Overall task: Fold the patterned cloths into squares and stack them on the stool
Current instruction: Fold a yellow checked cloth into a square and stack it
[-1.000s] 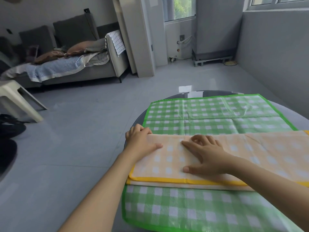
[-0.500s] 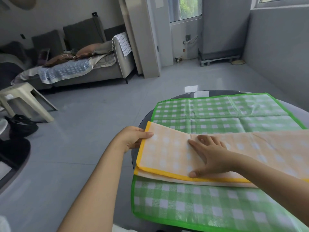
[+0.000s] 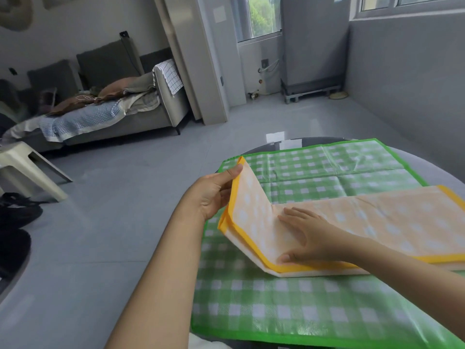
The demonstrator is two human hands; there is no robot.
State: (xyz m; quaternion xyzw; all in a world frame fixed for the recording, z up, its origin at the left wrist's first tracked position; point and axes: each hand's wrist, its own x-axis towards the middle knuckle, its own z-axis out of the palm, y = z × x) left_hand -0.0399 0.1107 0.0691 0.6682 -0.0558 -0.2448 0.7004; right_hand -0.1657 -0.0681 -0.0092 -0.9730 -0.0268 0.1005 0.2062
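The step in hand looks like the crosswise fold of the orange-and-white checked cloth with a yellow border (image 3: 352, 222), already a long folded strip lying on the green-and-white checked cloth with a bright green border (image 3: 302, 298). The person's left hand (image 3: 214, 195) pinches the strip's left end between thumb and fingers and holds it raised off the green cloth, while the right hand (image 3: 309, 238) lies flat on the strip, fingers straight, pinning it at the crease line. The next move probably calls for carrying the raised end over toward 3 o'clock, onto the rest of the strip, matching the yellow edges before pressing flat; the slick-looking material could slide if the pinning hand eases. Both cloths rest on a round dark glass surface (image 3: 314, 141). The pale beige plastic stool (image 3: 22, 167), where the squares are to be stacked, stands on the grey tiled floor (image 3: 113, 222) at about 9 o'clock, well apart. Behind it a grey sofa heaped with blankets (image 3: 100, 109) sits at 11 o'clock
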